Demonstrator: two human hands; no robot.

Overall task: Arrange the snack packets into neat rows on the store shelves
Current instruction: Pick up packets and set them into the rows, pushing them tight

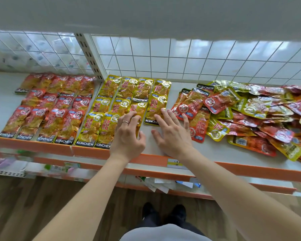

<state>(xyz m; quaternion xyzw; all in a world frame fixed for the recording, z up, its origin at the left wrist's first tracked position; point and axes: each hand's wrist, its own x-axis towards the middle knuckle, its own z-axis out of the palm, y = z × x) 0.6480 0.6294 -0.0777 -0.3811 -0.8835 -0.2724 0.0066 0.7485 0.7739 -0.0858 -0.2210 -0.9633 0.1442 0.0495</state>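
My left hand (127,136) has its grip curled round a shiny yellow foil snack packet (137,110). At three o'clock, my right hand (172,134) lies flat, grip wide, fingertips on the neighbouring yellow packet (156,105).

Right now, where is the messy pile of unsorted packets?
Head view: unsorted pile on the shelf, right side, just right of the right hand and yellow rows.

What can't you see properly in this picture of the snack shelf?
Head view: yellow packet, lower part covered by the left hand.
Head view: mixed pile, cut off by the right edge; bottom packets buried.
Head view: lower shelf, goods blurred, overhung by the shelf above.
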